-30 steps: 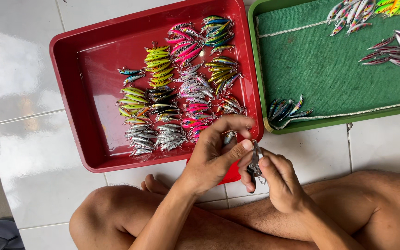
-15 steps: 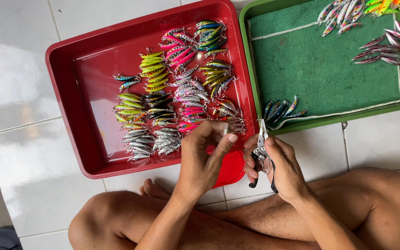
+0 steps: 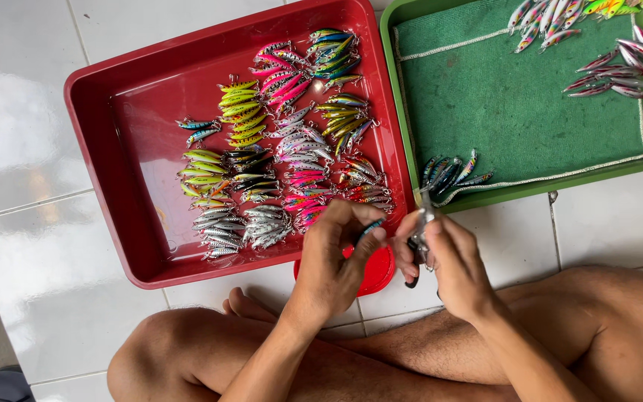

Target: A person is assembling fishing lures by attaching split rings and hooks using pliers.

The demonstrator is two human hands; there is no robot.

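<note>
Fishing lure pinched in left hand above white tiled floor.

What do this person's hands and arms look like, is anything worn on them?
Both are bare. The left hand and the right hand have no gloves, and no rings, watch or bracelets show. No sleeves cover the forearms, which are uncovered up to the picture's lower edge. The fingernails are short and unpainted.
</note>
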